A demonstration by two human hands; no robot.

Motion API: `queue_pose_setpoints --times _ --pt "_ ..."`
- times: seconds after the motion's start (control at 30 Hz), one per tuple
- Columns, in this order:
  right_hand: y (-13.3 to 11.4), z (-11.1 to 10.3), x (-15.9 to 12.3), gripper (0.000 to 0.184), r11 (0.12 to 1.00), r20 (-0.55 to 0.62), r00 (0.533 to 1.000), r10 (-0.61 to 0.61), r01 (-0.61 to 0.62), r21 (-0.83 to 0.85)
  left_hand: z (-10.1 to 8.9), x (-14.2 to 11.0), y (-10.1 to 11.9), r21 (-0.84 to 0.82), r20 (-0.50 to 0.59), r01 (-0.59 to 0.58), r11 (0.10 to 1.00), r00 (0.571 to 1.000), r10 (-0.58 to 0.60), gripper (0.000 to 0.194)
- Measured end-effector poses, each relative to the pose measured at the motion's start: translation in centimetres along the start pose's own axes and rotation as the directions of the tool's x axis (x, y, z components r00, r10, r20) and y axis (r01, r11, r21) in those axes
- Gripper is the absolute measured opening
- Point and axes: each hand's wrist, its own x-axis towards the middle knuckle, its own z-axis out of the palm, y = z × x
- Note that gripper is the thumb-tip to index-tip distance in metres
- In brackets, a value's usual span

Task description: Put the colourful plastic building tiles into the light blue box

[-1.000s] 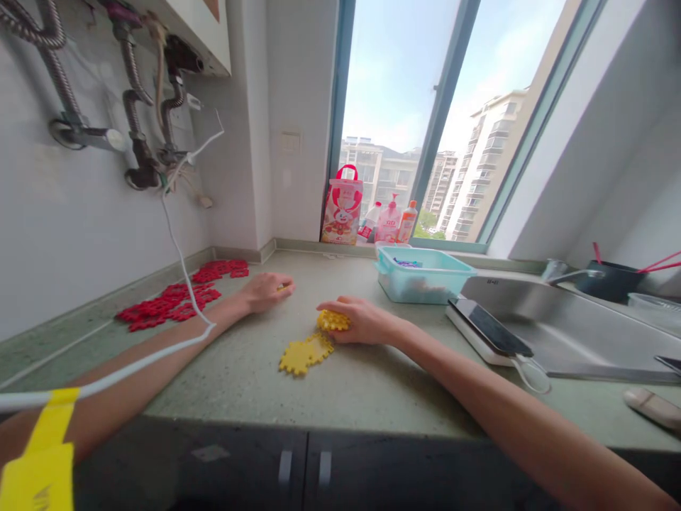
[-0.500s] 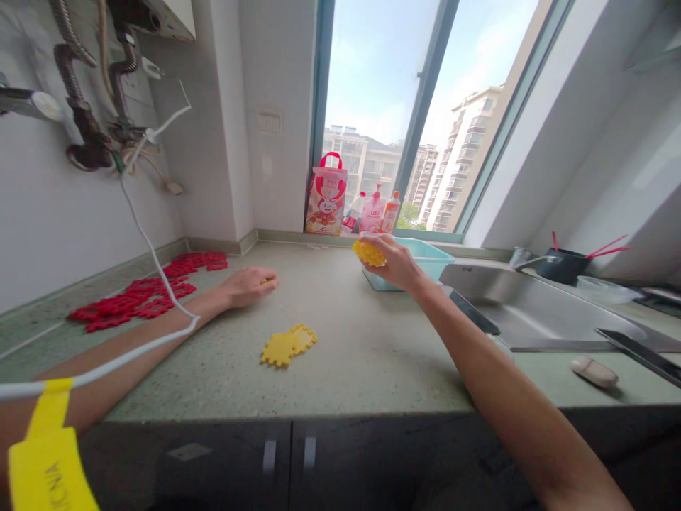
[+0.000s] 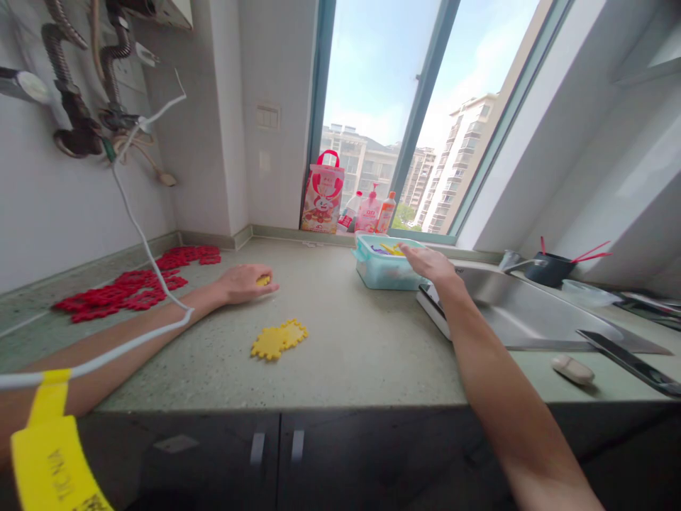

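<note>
Our left hand (image 3: 245, 282) lies palm down on the countertop (image 3: 351, 355), at about ten o'clock from the counter's middle, curled loosely over a small yellow piece (image 3: 262, 280) that peeks out at the fingertips. Our right hand (image 3: 430, 261) hangs over the near right rim of the teal tub (image 3: 372, 273) at about one o'clock, fingers slack and spread, gripping nothing; yellow and purple bits show inside the tub.

The joined yellow tiles (image 3: 279, 340) lie flat near the middle of the counter, apart from both hands. They look like thin toothed plastic flakes: light, stiff, a little springy, and slick on the smooth stone. We judge that a pinch across the toothed edge, with thumb under and finger on top, suits them best, since a flat press would only slide them. The joint between them probably parts under a twist, so we would lift at the seam.

At nine o'clock the red tiles (image 3: 130, 287) spread along the wall, with a white cable (image 3: 152, 259) crossing above them.
</note>
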Motion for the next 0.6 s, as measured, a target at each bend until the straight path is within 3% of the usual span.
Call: queue_pose_setpoints --times 0.1,0.2,0.33,0.4,0.47,0.53,0.6 --pt "-1.1 -0.1 -0.5 0.067 0.998 -0.012 0.998 0.068 -0.068 -0.013 0.1 -0.1 0.1 -0.032 -0.013 0.005 0.999 1.000 -0.005 0.050" --pt "-1.6 -0.2 -0.9 0.058 0.999 -0.083 0.996 0.033 -0.035 -0.015 0.1 -0.1 -0.1 -0.052 -0.010 0.001 0.999 1.000 -0.002 0.053" --pt "-1.6 0.0 -0.8 0.049 0.996 -0.305 0.949 -0.084 0.083 -0.017 -0.2 0.2 -0.3 -0.101 0.011 -0.052 0.994 0.999 0.053 0.049" --pt "-2.3 0.4 -0.9 0.042 0.974 -0.433 0.878 -0.205 0.226 -0.001 -0.3 0.2 -0.1 -0.164 0.025 -0.065 0.984 0.997 0.070 0.047" --pt "-3.9 0.9 -1.8 0.035 0.901 -0.530 0.770 -0.355 0.433 0.026 -0.2 0.1 0.5 -0.224 0.040 -0.088 0.971 0.994 0.100 0.052" --pt "-6.5 1.4 -3.6 0.031 0.745 -0.550 0.643 -0.533 0.665 0.055 0.0 -0.1 1.3 -0.271 0.036 -0.148 0.951 0.986 0.163 0.056" --pt "-9.6 1.8 -6.6 0.030 0.497 -0.472 0.493 -0.731 0.858 0.127 0.2 -0.3 2.0 -0.300 0.011 -0.214 0.930 0.974 0.228 0.054"
